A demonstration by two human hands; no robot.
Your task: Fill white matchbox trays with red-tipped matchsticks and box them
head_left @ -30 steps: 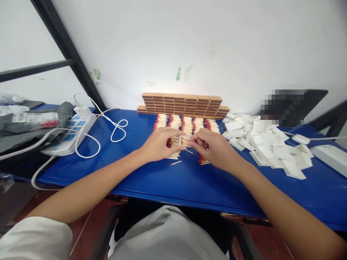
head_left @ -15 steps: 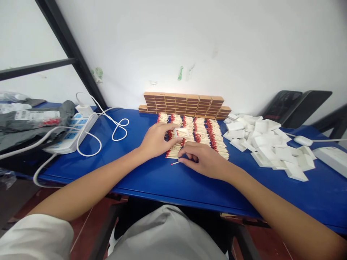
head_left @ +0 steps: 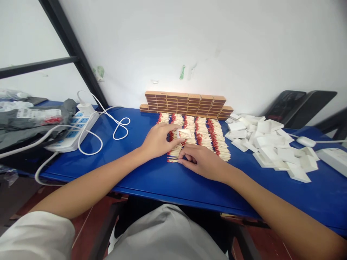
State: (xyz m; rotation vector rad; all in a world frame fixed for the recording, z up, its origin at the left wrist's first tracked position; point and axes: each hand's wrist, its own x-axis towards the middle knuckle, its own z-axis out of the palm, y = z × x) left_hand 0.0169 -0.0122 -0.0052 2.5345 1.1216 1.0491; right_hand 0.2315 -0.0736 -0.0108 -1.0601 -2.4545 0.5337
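Curled right hand (head_left: 202, 163) now covers the loose red-tipped match, grip unclear; left hand (head_left: 158, 141) still pinches the small white cardboard tray (head_left: 184, 133).

The head camera looks forward and down, close over the blue table (head_left: 151, 180).

White wall (head_left: 217, 43), blue table (head_left: 168, 177).

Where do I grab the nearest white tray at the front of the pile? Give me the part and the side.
Pinch the nearest tray across its two long walls, coming straight down from above. It lies flat on the blue table, clear of the pile on its near side, so nothing fits beneath. The right hand seems closer; the left hand holds a small tray.
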